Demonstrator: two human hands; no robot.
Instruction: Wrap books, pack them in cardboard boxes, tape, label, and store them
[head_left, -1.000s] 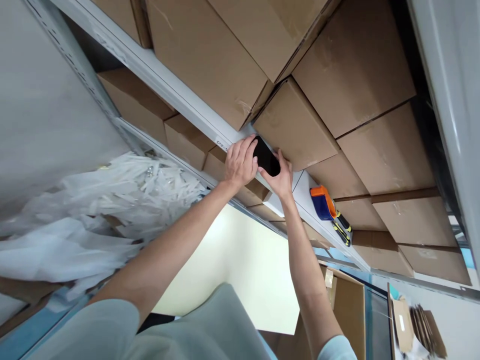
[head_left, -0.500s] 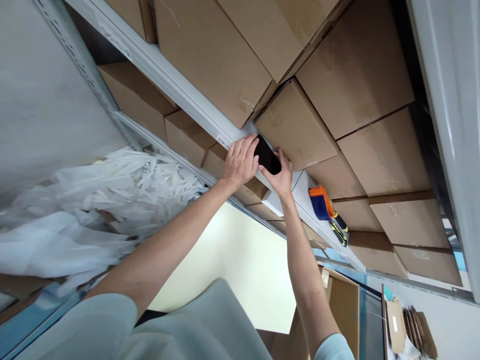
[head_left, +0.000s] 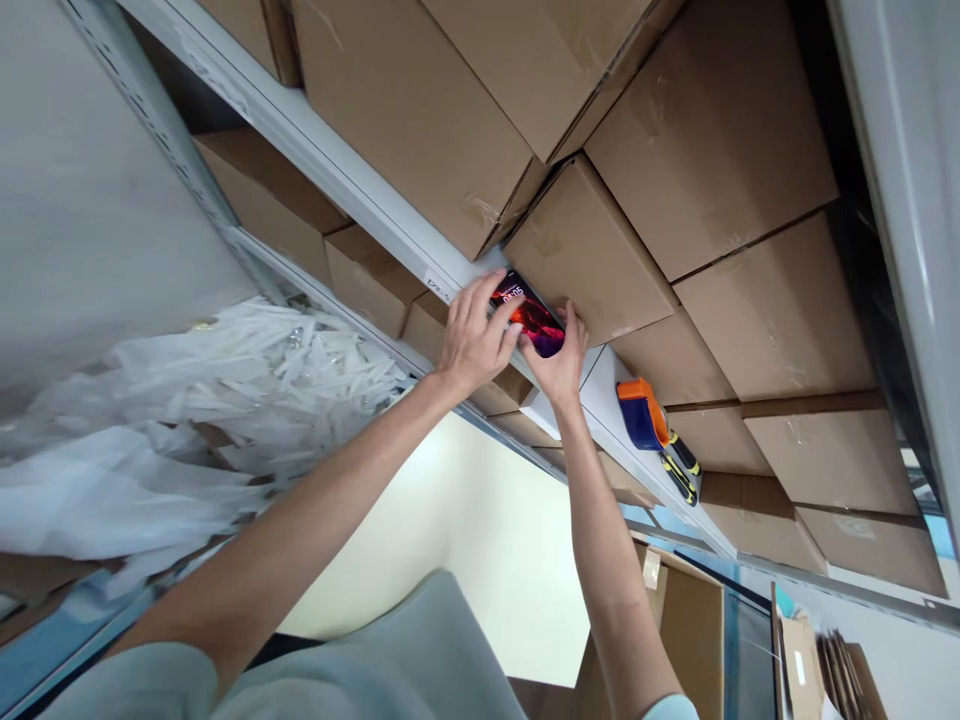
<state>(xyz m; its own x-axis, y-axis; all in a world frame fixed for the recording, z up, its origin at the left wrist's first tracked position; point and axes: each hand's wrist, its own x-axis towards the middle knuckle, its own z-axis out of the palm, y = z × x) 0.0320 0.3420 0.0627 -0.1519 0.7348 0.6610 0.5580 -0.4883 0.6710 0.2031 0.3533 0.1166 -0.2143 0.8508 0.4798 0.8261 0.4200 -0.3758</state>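
A smartphone [head_left: 541,332] with a lit red and dark lock screen lies at the edge of a white metal shelf, before a cardboard box [head_left: 591,255]. My right hand [head_left: 561,362] grips its near right end, thumb on one side and fingers on the other. On the far left end is my left hand [head_left: 476,335], curled round the edge with one finger over the screen and the thumb at the near side. The left palm's contact with the phone is hidden.
On the shelf to the right sit an orange and blue tape dispenser [head_left: 642,412] and yellow-and-black handled tools [head_left: 681,468]. Stacked cardboard boxes [head_left: 709,150] fill the shelf. White packing scraps [head_left: 247,390] lie at left. An open carton [head_left: 694,630] stands below right.
The smartphone's screen has gone from black to lit. My left hand's finger has shifted onto the screen, while my right hand keeps its grip.
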